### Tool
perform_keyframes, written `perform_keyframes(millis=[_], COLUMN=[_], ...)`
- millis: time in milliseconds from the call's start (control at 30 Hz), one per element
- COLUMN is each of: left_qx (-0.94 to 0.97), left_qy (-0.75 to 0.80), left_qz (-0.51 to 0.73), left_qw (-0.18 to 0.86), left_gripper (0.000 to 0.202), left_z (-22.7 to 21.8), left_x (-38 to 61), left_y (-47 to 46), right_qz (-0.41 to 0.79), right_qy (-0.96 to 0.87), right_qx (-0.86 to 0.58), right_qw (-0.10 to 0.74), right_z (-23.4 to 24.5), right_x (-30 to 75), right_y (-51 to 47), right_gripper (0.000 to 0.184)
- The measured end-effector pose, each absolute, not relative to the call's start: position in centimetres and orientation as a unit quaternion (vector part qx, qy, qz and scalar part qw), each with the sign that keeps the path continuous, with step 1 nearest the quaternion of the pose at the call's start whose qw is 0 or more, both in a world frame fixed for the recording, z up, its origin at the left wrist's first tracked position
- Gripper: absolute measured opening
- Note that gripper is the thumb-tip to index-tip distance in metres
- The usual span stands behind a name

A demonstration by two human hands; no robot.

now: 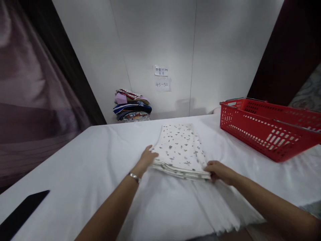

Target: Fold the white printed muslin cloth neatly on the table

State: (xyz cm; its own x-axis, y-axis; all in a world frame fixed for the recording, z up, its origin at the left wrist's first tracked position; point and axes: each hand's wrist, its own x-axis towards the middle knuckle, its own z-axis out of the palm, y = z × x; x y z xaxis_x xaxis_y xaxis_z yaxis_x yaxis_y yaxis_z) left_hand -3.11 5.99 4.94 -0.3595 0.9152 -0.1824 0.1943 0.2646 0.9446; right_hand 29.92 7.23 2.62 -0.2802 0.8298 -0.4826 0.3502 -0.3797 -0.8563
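Note:
A folded white cloth (pixel 179 144) with small grey and brown prints lies on the white-covered table, its layered near edge towards me. My left hand (pixel 147 158), with a silver bracelet at the wrist, holds the cloth's near left corner, thumb and fingers along the edge. At the near right corner, my right hand (pixel 219 171) pinches the layers; some of its fingertips are hidden under the fabric. The far end of the cloth rests flat on the table.
A red plastic basket (pixel 255 130) with metal handles stands on the right. Behind the table's far edge is a stack of folded clothes (pixel 132 106). A flat black object (pixel 23 214) lies at the near left. Paper labels (pixel 162 83) hang on the wall.

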Motion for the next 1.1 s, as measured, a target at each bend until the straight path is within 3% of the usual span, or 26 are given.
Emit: perform_keyframes(millis=[100,267,333,433,533,633,833,967,1100], left_qx=[0.399,0.485,0.564,0.732,0.848,0.834,0.809,0.81,0.809], left_qy=[0.728,0.808,0.772,0.615,0.477,0.483,0.48,0.445,0.438], left_qz=[0.425,0.286,0.287,0.292,0.23,0.257,0.332,0.374,0.383], left_qw=[0.361,0.176,0.058,-0.017,-0.034,-0.074,-0.067,-0.076,-0.082], left_gripper=[0.059,0.039,0.039,0.045,0.064,0.059,0.026,0.035,0.038], left_z=[5.4,3.8,3.6,3.4,2.5,1.4,2.2,4.0,5.8], left_x=[-7.9,-10.3,-8.4,-3.7,0.8,3.2,2.9,1.1,-1.3], left_y=[5.0,2.4,0.5,-2.9,-5.0,-4.6,-2.4,-3.3,-4.7], right_qz=[0.719,0.818,0.826,0.827,0.817,0.806,0.825,0.857,0.832], right_qy=[-0.427,-0.297,-0.287,-0.296,-0.315,-0.337,-0.347,-0.311,-0.259], right_qx=[-0.482,-0.411,-0.411,-0.415,-0.417,-0.412,-0.369,-0.299,-0.318], right_qw=[0.261,0.27,0.26,0.237,0.244,0.258,0.251,0.281,0.374], right_z=[1.9,1.3,1.2,1.3,2.1,3.2,3.8,3.1,2.1], right_x=[25.3,20.1,19.8,20.2,20.2,19.7,19.3,19.5,20.3], right_y=[2.7,-1.1,-1.2,-0.8,-0.4,-0.1,0.3,1.7,6.1], right_gripper=[0.018,0.017,0.014,0.014,0.015,0.013,0.021,0.039,0.039])
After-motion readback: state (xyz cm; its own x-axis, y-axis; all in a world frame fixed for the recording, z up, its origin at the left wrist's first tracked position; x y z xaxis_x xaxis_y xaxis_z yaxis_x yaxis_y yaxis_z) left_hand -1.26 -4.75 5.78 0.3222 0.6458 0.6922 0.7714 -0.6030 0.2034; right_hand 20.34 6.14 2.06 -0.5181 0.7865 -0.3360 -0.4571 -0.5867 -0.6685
